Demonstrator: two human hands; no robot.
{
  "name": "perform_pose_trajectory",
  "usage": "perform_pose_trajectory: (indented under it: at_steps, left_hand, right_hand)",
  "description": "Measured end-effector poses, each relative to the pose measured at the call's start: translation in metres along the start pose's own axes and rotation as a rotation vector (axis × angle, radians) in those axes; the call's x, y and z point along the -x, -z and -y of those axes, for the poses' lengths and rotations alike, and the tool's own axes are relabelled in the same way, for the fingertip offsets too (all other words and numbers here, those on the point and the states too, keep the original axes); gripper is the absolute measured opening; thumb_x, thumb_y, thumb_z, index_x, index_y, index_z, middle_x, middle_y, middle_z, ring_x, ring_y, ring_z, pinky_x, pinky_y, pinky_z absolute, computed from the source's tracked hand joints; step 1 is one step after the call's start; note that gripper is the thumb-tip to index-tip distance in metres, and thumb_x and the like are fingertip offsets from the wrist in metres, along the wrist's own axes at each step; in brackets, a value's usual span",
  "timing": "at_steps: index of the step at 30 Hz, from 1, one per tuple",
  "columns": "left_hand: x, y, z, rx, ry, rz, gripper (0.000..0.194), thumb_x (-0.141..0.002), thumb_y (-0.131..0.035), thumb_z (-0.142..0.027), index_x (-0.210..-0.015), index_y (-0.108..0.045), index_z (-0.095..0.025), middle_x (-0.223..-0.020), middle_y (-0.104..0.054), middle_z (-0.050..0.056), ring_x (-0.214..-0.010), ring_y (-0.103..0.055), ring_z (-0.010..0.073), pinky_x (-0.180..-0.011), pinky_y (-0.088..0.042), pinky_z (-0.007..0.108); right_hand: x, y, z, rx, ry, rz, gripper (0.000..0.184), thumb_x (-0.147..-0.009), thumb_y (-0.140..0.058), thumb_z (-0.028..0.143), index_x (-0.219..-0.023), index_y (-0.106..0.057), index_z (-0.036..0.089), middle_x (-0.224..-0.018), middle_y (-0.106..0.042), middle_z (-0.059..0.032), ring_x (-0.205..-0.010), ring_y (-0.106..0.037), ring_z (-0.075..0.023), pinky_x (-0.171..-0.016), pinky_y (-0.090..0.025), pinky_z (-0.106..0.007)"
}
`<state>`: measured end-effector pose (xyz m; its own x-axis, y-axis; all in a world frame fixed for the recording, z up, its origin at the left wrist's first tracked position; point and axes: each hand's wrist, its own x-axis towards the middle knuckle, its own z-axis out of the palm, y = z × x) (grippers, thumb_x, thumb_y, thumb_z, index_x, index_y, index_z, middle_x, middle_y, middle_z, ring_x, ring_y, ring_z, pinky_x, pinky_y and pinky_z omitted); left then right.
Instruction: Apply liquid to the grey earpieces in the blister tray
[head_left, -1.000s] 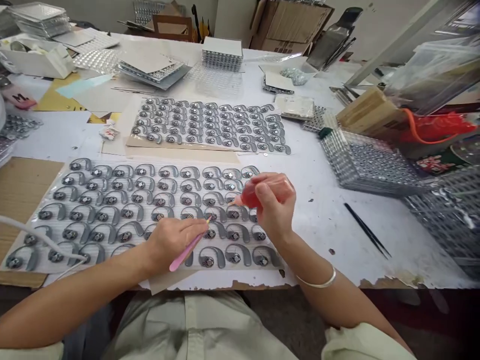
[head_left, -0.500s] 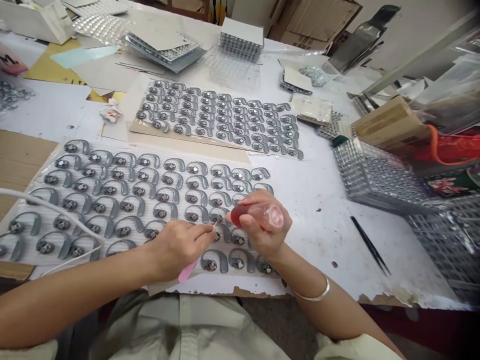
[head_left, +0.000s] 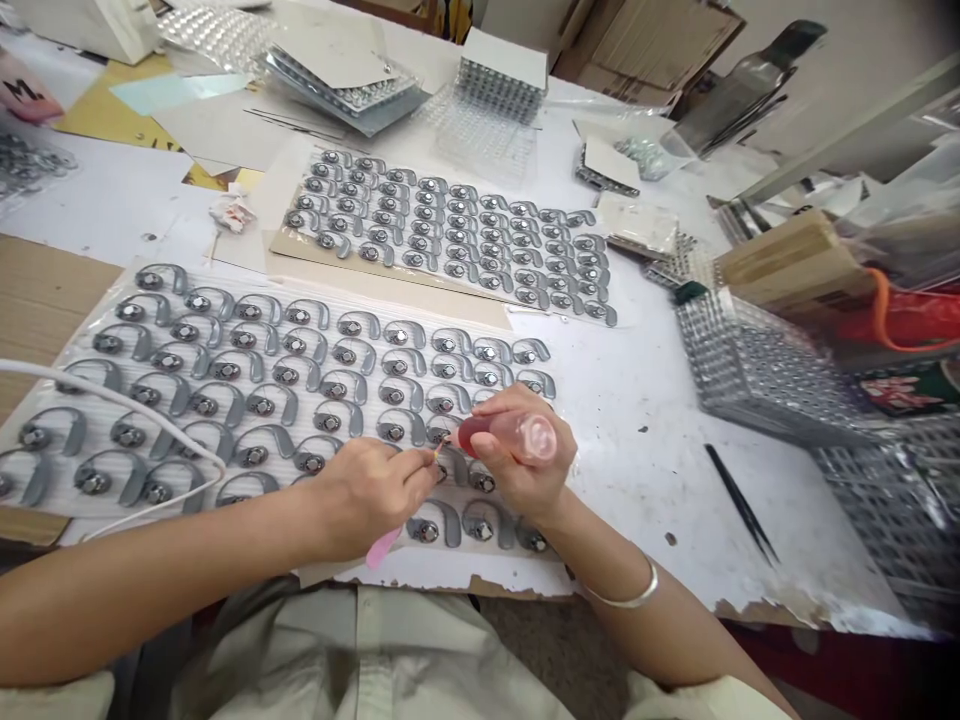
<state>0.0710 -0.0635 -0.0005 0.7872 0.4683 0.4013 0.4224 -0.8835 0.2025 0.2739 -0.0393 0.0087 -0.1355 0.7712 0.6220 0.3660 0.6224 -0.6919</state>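
Observation:
My right hand (head_left: 529, 470) is wrapped round a soft squeeze bottle (head_left: 510, 437) of red liquid, tilted with its narrow tip to the left. The tip is at one of the grey ear-hook pieces (head_left: 400, 360), which lie in rows on a white ridged sheet (head_left: 247, 280). My left hand (head_left: 375, 490) pinches a thin stick (head_left: 437, 452) close to the bottle tip. Below this palm a flat pink end (head_left: 383, 549) sticks out; whether it belongs to the stick is hidden. Each hook carries a round metallic part with a bright centre.
A second sheet of similar hooks (head_left: 450, 225) lies farther back. Black tweezers (head_left: 741, 503) rest at right, near stacked clear trays (head_left: 757, 350). A white cable (head_left: 142, 418) crosses the front left hooks. Crumpled tissue (head_left: 232, 211) and card-topped stacks (head_left: 504, 75) stand behind.
The view has shifted slightly, so the table things sit a little farther right. Both hands stay close together at the same hook area, the bottle tip and stick still nearly meeting.

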Motion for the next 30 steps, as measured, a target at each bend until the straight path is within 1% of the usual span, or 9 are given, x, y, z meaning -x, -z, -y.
perform_pose_trajectory:
  at_steps: [6, 13, 19, 24, 30]
  left_hand:
    - [0.0, -0.0006, 0.0001, 0.011, -0.007, -0.03, 0.019, -0.085, -0.043, -0.009, -0.094, -0.059, -0.008, -0.094, -0.067, 0.013, -0.07, -0.067, 0.0164, -0.058, -0.057, 0.028]
    - [-0.0021, 0.0012, -0.0006, 0.015, -0.009, -0.071, 0.018, -0.085, -0.042, -0.007, -0.092, -0.059, -0.008, -0.089, -0.069, 0.011, -0.066, -0.066, 0.0151, -0.055, -0.057, 0.027]
    - [-0.0009, -0.0006, -0.0001, 0.014, 0.003, -0.055, 0.018, -0.085, -0.043, -0.006, -0.092, -0.059, -0.01, -0.091, -0.068, 0.011, -0.067, -0.066, 0.0138, -0.058, -0.057, 0.025]
    - [-0.0004, -0.0001, 0.0007, 0.028, 0.004, -0.044, 0.02, -0.085, -0.042, -0.007, -0.095, -0.06, -0.01, -0.09, -0.068, 0.011, -0.07, -0.067, 0.0144, -0.06, -0.057, 0.025]
    - [-0.0001, -0.0008, 0.001, 0.025, 0.004, -0.062, 0.02, -0.084, -0.043, -0.006, -0.093, -0.06, -0.01, -0.09, -0.068, 0.011, -0.067, -0.066, 0.0143, -0.059, -0.057, 0.025]
  right_hand:
    - [0.0009, -0.0006, -0.0019, 0.02, 0.035, -0.043, 0.017, -0.077, -0.068, 0.031, -0.086, -0.061, 0.019, -0.065, -0.061, -0.0012, -0.057, -0.056, -0.0146, -0.053, -0.046, -0.03]
    - [0.0008, -0.0012, -0.0017, 0.031, 0.054, -0.033, 0.017, -0.078, -0.066, 0.033, -0.086, -0.061, 0.02, -0.064, -0.061, -0.0017, -0.059, -0.056, -0.0157, -0.053, -0.046, -0.032]
    - [0.0013, -0.0018, -0.0025, -0.009, 0.057, -0.053, 0.016, -0.077, -0.068, 0.027, -0.09, -0.062, 0.02, -0.064, -0.061, -0.001, -0.058, -0.056, -0.0152, -0.051, -0.045, -0.03]
    - [0.0011, -0.0008, -0.002, 0.01, 0.057, -0.091, 0.016, -0.077, -0.067, 0.031, -0.087, -0.062, 0.02, -0.064, -0.061, -0.0014, -0.059, -0.056, -0.0158, -0.051, -0.046, -0.031]
    - [-0.0008, -0.0021, -0.0009, 0.022, 0.066, -0.07, 0.013, -0.077, -0.066, 0.03, -0.086, -0.061, 0.021, -0.062, -0.062, -0.0005, -0.057, -0.056, -0.0155, -0.051, -0.045, -0.031]
